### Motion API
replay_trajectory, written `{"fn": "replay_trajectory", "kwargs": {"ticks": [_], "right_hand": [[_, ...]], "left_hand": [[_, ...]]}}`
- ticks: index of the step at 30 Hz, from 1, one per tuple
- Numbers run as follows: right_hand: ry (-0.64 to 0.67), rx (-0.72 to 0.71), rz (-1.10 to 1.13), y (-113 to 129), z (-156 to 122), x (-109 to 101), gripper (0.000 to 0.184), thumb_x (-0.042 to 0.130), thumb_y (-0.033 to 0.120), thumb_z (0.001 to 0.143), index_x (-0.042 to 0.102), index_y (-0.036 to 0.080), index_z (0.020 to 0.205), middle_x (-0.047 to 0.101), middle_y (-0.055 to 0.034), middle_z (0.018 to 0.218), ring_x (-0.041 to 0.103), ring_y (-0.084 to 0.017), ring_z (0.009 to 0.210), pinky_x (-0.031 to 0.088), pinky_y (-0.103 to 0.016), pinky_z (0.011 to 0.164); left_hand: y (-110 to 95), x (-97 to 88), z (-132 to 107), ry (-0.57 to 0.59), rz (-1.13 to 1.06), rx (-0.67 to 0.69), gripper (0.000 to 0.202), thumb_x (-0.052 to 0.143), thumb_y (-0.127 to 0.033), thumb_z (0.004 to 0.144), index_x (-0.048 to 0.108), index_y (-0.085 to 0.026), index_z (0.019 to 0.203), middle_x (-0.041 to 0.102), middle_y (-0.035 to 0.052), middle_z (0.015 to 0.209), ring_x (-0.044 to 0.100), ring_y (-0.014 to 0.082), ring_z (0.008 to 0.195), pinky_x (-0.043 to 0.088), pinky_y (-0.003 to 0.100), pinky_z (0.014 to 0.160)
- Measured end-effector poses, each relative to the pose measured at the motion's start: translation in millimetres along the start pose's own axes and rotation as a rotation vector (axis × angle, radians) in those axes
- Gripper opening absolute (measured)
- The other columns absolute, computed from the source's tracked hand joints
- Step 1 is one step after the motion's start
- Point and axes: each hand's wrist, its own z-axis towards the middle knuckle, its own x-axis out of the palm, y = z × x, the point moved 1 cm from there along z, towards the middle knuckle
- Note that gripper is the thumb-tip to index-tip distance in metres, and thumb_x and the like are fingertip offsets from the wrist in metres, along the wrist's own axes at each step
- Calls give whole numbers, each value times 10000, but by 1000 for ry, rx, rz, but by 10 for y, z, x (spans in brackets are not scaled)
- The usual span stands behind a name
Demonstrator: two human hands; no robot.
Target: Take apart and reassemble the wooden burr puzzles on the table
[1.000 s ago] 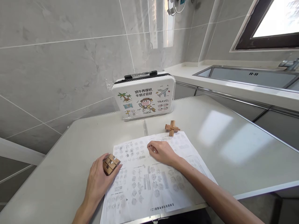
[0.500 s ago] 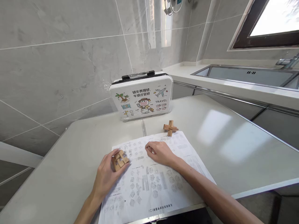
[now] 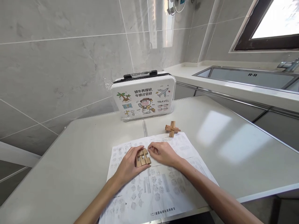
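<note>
My left hand [image 3: 129, 164] is curled round a small wooden interlocking puzzle [image 3: 143, 158], its light-brown notched bars standing side by side with gaps between them. Thumb and fingers grip it from the left, low over the printed sheet [image 3: 149, 199]. Just to the right, my right hand [image 3: 163, 153] is closed, fingertips pinched together close to the puzzle's right side. Whatever may be between those fingertips is hidden. Beyond the sheet's far edge lies a cross-shaped wooden puzzle [image 3: 172, 128], touched by neither hand.
A white cartoon-printed case [image 3: 144, 96] in clear plastic stands upright against the tiled wall. All this rests on a pale table [image 3: 77, 161] with a seam down its middle. To the right runs a counter with a sink [image 3: 243, 76] beneath a window.
My left hand has carried the wooden puzzle rightward across the sheet, up close to my right hand. The right hand stays nearly in place, fingers still curled. The view has shifted slightly.
</note>
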Motion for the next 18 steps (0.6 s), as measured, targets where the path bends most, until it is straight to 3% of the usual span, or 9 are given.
{"fn": "replay_trajectory", "kwargs": {"ticks": [5,7,11,14,18], "right_hand": [[43,-17,26,15,-21,-12,34,673,213,932,705,210,919,655,37,655,597,-126,604,384,-243,617],[70,-19,21,23,-28,-22,36,714,245,912,712,215,932,643,46,639,597,-127,598,385,-247,624],[149,-44,-30,45,-34,-61,235,816,404,856,714,212,946,625,54,643,573,-126,591,354,-252,612],[203,-72,-94,59,-45,-75,407,882,521,770,708,209,964,633,46,682,551,-130,596,310,-254,593],[213,-92,-190,86,-98,-44,371,863,516,800,695,210,924,633,35,683,526,-132,579,265,-263,587]], "left_hand": [[59,-86,-8,5,48,-9,869,909,-594,672,526,-259,1377,587,130,1356,533,372,1290,506,537,1051],[85,-132,-21,17,67,-16,834,900,-634,655,566,-247,1314,586,127,1327,519,376,1276,510,537,1029],[128,-215,-66,45,82,-2,646,874,-585,727,614,-253,1217,585,110,1296,490,358,1275,497,516,1023],[158,-270,-96,62,58,-9,655,883,-575,723,627,-268,1241,565,105,1300,473,349,1278,488,497,1033],[177,-328,-118,80,-60,-64,687,899,-566,705,631,-292,1275,593,72,1162,550,297,1121,501,435,964]]}}
